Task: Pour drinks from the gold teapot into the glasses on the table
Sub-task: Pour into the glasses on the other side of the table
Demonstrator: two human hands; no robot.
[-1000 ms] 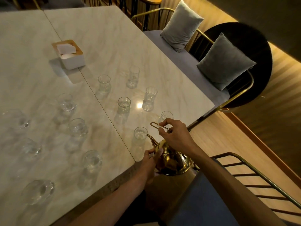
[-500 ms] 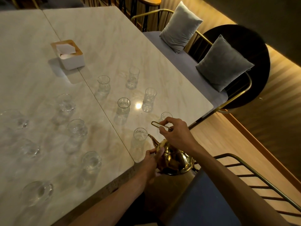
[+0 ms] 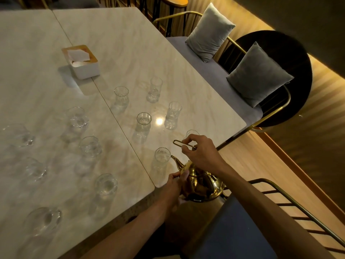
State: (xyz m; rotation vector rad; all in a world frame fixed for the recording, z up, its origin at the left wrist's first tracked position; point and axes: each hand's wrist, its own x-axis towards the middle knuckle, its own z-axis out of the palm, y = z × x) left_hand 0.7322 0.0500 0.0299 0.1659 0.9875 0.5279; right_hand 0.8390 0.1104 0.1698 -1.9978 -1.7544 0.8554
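Observation:
The gold teapot (image 3: pixel 202 186) hangs tilted at the near corner of the marble table (image 3: pixel 130 58). My right hand (image 3: pixel 200 153) grips its thin wire handle from above. My left hand (image 3: pixel 174 186) holds the pot's neck and lid from the left. The spout tip sits at the rim of the nearest glass (image 3: pixel 162 157), and a thin stream seems to enter it. Another glass (image 3: pixel 190 134) is partly hidden behind my right hand. Several more clear glasses stand across both table halves, such as one glass (image 3: pixel 143 122) and a tall glass (image 3: pixel 173 114).
A white tissue box (image 3: pixel 82 61) with a wooden lid stands at the table's middle left. A grey bench with two cushions (image 3: pixel 258 74) runs along the right edge. A gold-framed chair (image 3: pixel 280 191) is at the near right, over a wooden floor.
The teapot has moved forward and tipped, bringing its spout from short of the nearest glass up to its rim. Both hands kept their grip.

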